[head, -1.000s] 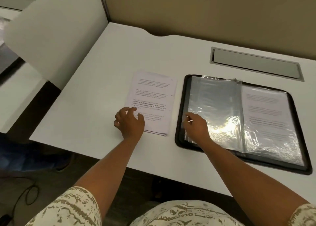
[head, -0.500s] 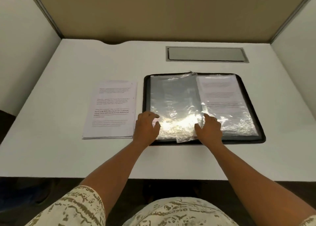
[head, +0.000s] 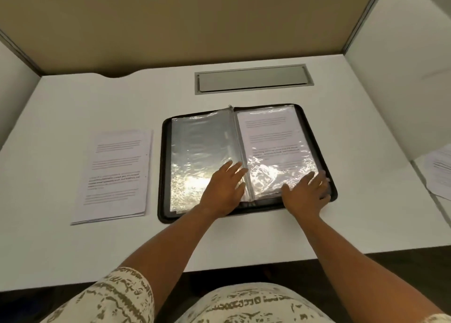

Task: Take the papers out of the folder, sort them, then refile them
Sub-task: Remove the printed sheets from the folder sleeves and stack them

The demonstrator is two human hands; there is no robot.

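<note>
- Grip first: the left hand (head: 223,188) isn't really holding anything, its fingers are stretched out flat and it just presses down on the clear sleeves near the spine of the folder (head: 246,161).
- The right hand (head: 306,193) is much the same, a wide flat grip with the fingers spread over the bottom right corner of the right-hand page. The fingertips reach the black edge there; can't tell if they're hooked under anything.
- The folder itself is a black zip-around one, lying open flat in the middle of the white surface (head: 366,225), close to the person.
- Its left side shows shiny plastic sleeves (head: 200,149) with lots of glare, and no sheet can be made out in the top one. The right side has a printed sheet (head: 271,134) inside a sleeve.
- Just left of the folder, not touching it, sits a neat stack of papers (head: 117,173), text side up.
- Further back on the surface there's a grey cable hatch (head: 253,81) set flush.
- Way off on the right edge, some more printed sheets (head: 439,176) lie on a neighbouring desk, behind the white divider (head: 400,54).
- Patterned cream sleeves and shirt at the bottom of the view.
</note>
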